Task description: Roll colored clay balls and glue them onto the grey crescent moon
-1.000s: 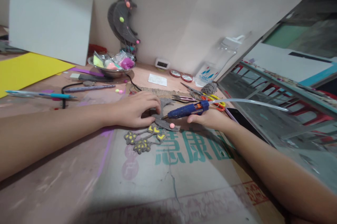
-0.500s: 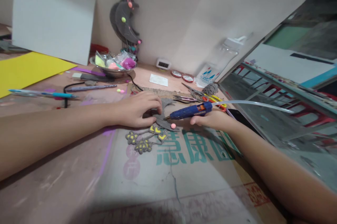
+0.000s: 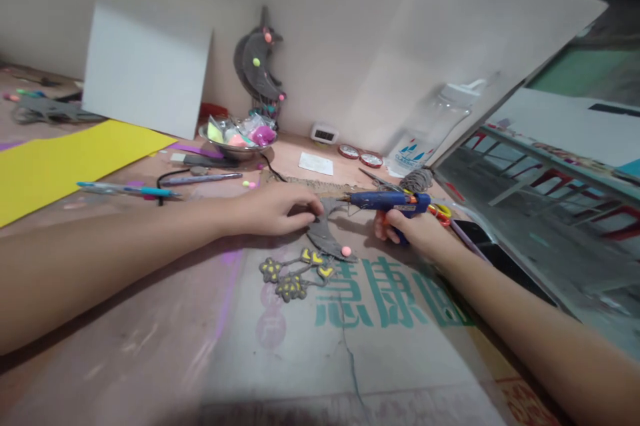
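On a cardboard sheet point(image 3: 280, 359) lies a grey felt crescent moon point(image 3: 325, 234) with a pink pompom point(image 3: 346, 251) near its lower tip. Grey flower and heart pieces with yellow centres point(image 3: 291, 287) hang from its lower side. My left hand point(image 3: 283, 208) pinches the crescent's left edge between thumb and fingers. In my right hand point(image 3: 405, 229) is a blue hot glue gun point(image 3: 383, 201), gripped by its handle. Its nozzle points left, just above the crescent's upper part, and a thin strand of glue hangs below it.
Behind stand a metal bowl of bagged coloured clay point(image 3: 240, 146), a small clock point(image 3: 324, 133) and a clear bottle point(image 3: 435, 126). Scissors point(image 3: 380, 179) and twine point(image 3: 416, 179) lie behind the gun. A phone point(image 3: 500, 259) rests at the right edge; pens point(image 3: 130, 191) lie left.
The glue gun's nozzle has risen off the crescent's lower part towards its upper tip. More of the crescent shows beside my left hand. The whole view has shifted slightly.
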A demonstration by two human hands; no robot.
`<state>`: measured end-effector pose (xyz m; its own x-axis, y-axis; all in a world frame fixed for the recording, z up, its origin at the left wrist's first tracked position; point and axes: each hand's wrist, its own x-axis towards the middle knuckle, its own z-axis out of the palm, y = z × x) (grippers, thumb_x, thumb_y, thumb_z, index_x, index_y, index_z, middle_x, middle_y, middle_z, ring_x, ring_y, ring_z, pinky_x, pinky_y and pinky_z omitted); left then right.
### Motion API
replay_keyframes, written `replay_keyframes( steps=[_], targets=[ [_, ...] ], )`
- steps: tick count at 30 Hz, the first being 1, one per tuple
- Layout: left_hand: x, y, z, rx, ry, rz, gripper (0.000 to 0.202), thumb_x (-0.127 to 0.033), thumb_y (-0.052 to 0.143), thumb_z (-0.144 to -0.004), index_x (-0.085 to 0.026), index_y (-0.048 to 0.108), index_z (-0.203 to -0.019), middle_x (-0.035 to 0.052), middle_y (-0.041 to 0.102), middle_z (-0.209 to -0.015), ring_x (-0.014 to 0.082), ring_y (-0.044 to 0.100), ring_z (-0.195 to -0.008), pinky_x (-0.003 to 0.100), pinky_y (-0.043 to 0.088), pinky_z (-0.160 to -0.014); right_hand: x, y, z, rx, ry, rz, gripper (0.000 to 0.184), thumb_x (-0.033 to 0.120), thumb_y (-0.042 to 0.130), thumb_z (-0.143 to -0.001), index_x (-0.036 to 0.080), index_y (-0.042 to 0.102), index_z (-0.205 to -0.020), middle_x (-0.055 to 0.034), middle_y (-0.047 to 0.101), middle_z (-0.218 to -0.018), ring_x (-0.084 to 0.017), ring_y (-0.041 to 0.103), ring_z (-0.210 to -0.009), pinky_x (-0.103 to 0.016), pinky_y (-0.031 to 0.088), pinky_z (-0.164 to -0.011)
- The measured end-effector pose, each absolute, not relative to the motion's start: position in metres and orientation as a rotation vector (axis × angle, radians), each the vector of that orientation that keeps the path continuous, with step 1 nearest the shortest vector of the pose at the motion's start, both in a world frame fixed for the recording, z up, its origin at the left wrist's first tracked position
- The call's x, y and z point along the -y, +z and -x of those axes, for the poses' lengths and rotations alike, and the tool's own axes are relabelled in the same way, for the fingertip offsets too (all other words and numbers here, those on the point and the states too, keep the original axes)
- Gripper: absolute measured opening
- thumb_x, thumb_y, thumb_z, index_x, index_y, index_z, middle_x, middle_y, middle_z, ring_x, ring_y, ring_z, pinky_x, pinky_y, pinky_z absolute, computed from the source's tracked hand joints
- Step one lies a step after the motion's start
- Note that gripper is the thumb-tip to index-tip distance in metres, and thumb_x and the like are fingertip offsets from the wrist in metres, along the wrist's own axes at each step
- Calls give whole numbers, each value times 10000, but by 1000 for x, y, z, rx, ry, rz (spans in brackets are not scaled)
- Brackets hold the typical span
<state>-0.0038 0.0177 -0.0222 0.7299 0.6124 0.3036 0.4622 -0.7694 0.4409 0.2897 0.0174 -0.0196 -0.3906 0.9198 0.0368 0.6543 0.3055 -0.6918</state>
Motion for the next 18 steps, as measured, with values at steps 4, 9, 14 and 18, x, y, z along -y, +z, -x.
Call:
replay_keyframes(
  steps=[4,9,14,18],
  targets=[
    [-34,9,26,-1258,735,-2537,253,-233,489,-823,-193,691,-970,33,711,-954,177,635,-854,286,471,-777,-10,-23,-282,2020,582,1484,372,405,430,-878,184,645,-671,2,528,-486,-159,567,-528,-263,445,-574],
    [-58,31,66,-1616,334,-2600,250,-333,540,-792,-244,726,-932,12,723,-878,186,623,-755,267,423,-681,-9,-25,-282,2006,546,1506,374,436,431,-896,204,643,-694,2,546,-517,-177,594,-581,-276,462,-625],
    [-68,22,78,-1575,49,-2564,207,-357,572,-752,-248,734,-821,8,723,-841,180,606,-706,253,375,-632,-10,-25,-281,2010,537,1523,380,447,422,-902,203,658,-731,15,524,-490,-169,579,-543,-276,457,-616],
    [-74,2,82,-1423,183,-2621,114,-301,620,-696,-241,716,-699,0,684,-673,149,539,-581,260,345,-630,-9,-25,-281,2009,552,1503,399,461,416,-901,200,660,-724,1,539,-502,-178,595,-564,-280,459,-608]
  ],
)
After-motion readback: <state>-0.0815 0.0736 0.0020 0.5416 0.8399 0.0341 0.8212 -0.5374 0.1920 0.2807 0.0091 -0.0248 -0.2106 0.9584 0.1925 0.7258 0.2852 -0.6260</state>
